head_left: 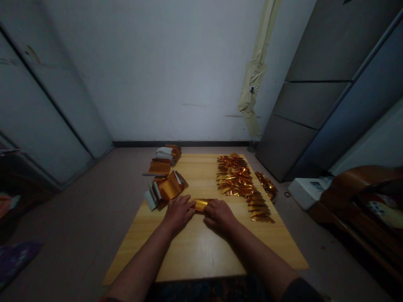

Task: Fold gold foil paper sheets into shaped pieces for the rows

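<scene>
Two bare forearms are stretched out from the bottom of the view over a light wooden board [195,256], and a dark sleeve [299,291] is visible near the right elbow. The left hand [179,214] and the right hand [218,217] are brought close together, backs upward, with the fingers curved inward. A gold foil strip [200,204] is held between them just above the board, its ends covered by the closed fingers of both hands and its shiny middle left showing.

Just beyond the left hand, a bundle of gold and white foil [166,188] is heaped on the board's left edge. A flat gold stack [159,167] and a white-and-gold bundle [170,153] are placed farther back, near the far corner. To the right, a long row of gold foil pieces [234,174] is laid out in overlapping layers and runs down toward the right hand. A smaller gold pile [267,186] is set just beside it, at the board's right edge.

The board is laid on a bare floor [72,201]. A white box [308,193] and dark wooden furniture [355,197] are placed to the right, and a grey cabinet [315,96] is stood beyond them. A beige cloth [255,71] is hung against the far wall [157,71].
</scene>
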`<state>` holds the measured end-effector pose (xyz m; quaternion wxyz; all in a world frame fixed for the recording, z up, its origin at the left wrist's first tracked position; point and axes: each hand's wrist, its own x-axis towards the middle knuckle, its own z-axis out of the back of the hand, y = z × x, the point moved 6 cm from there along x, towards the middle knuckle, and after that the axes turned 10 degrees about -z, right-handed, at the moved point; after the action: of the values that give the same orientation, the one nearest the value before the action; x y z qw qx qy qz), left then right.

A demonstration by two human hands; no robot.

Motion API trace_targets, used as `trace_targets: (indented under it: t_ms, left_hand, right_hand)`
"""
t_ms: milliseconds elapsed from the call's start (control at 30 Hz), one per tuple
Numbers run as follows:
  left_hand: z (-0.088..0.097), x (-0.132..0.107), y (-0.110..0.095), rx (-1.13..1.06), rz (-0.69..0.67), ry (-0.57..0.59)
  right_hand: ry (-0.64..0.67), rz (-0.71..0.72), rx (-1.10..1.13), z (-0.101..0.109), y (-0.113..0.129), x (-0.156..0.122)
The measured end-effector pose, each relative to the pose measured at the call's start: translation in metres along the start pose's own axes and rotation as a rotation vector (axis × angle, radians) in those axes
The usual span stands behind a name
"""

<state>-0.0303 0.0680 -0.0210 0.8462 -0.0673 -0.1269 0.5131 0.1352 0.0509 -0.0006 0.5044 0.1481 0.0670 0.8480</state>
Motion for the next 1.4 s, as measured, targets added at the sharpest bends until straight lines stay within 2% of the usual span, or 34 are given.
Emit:
trace_targets:
  t_ms: [167, 267, 467, 733, 1033, 1400]
  left_hand:
    - [0.004, -0.004, -0.001, -0.031, -0.007, -0.021]
    - [0.005, -0.002, 0.0, -0.071, 0.047, -0.037]
    - [-0.001, 0.009, 0.007, -0.112, 0.229, -0.145]
    - [-0.004, 0.016, 0.006, -0.114, 0.309, -0.235]
    - [0.001, 0.019, -0.004, -0.025, 0.31, -0.206]
    - [-0.001, 0.019, -0.003, -0.014, 0.3, -0.231]
  right_hand:
    - [-0.043, -0.205, 0.194, -0.006, -0.02, 0.007]
    - [-0.081, -0.346, 0.288, -0.006, -0.028, 0.014]
    - [-0.11, -0.527, 0.139, -0.009, -0.027, 0.02]
    - [-0.052, -0.534, -0.071, -0.017, -0.023, 0.026]
    - [-0.024, -0.541, -0.094, -0.018, -0.021, 0.027]
    - [-0.006, -0.55, -0.113, -0.018, -0.02, 0.027]
